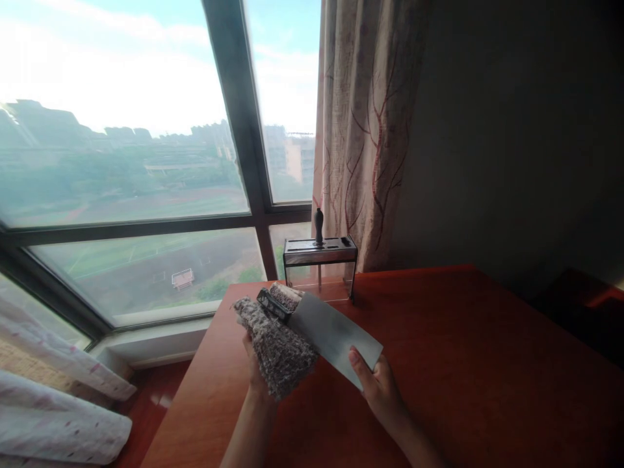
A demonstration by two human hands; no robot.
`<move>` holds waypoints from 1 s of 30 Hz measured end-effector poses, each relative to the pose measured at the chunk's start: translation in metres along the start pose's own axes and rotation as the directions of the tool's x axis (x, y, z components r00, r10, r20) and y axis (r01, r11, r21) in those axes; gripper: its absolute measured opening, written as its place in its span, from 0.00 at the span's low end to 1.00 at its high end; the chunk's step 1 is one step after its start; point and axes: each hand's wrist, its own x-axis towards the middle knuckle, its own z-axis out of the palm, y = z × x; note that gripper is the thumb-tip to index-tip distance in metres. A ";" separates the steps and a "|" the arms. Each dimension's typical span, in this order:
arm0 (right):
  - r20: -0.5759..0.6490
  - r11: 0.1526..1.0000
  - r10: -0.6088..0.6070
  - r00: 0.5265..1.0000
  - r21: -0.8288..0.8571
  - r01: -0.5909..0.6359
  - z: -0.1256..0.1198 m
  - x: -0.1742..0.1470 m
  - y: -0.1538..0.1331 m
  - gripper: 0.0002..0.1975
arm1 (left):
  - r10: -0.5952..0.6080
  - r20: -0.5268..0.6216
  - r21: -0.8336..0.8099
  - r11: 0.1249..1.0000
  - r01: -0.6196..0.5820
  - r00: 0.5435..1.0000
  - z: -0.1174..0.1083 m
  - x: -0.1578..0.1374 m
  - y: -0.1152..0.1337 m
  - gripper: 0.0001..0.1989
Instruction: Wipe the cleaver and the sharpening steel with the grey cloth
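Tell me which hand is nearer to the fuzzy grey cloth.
Left. The left hand holds the fuzzy grey cloth, partly hidden behind it; the right hand grips the flat grey panel, apart from the cloth.

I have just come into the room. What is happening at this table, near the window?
A person is holding two things above the table. The left hand holds a fuzzy grey cloth. The right hand grips one end of a flat grey piece, perhaps a broad blade, with the thumb on top. A black piece shows by its other end, too unclear to name. Behind, a stand has a dark handle rising from its top.
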 end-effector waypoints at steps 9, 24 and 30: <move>0.117 0.998 0.048 0.992 0.035 -0.052 0.029 0.002 -0.005 0.25 | -0.177 0.124 0.063 0.983 0.170 0.976 0.002 -0.004 -0.014 0.19; 0.477 0.537 -0.463 0.747 -0.520 0.665 0.038 -0.006 -0.005 0.19 | -0.113 -0.008 0.107 0.988 0.113 0.994 0.006 0.007 -0.007 0.23; 0.516 0.480 -0.477 0.711 -0.525 0.703 0.029 -0.012 0.000 0.19 | -0.087 0.085 0.102 0.992 0.078 0.993 0.006 0.006 0.005 0.27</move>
